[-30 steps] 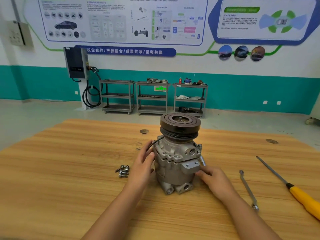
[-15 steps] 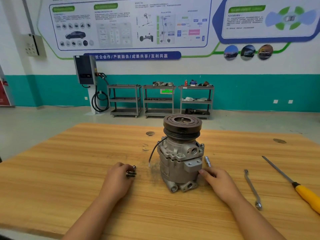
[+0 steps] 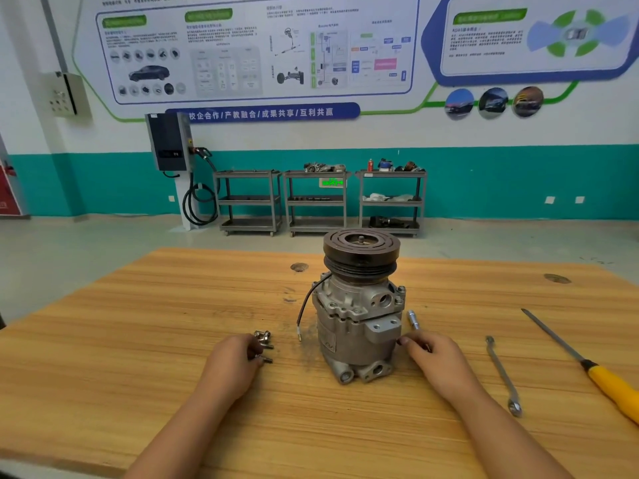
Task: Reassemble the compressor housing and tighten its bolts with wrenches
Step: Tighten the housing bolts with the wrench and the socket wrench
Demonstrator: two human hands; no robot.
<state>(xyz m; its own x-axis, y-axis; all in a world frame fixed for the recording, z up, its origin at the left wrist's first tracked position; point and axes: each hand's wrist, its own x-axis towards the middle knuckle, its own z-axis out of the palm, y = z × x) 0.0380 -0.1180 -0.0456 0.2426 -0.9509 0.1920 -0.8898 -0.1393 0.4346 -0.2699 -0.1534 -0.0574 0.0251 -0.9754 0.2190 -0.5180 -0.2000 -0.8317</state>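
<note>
Workshop, light wooden table (image 3: pixel 138 340). Grey cast-metal compressor housing (image 3: pixel 356 326) stands mid-table, long axis vertical, dark grooved pulley (image 3: pixel 361 254) on top, round port facing near-right. Hands apart, one each side. Left hand (image 3: pixel 235 364) curled over small silver bolts (image 3: pixel 263 340); whether it grips any, cannot tell. Right hand (image 3: pixel 435 357): fingertips touch housing's lower right side, not wrapped round it. Slim steel wrench (image 3: pixel 502 373) lies further right, apart.

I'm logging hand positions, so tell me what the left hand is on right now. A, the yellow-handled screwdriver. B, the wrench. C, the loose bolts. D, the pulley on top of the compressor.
C: the left hand has its fingers curled onto the loose bolts lying on the table left of the compressor.
</note>
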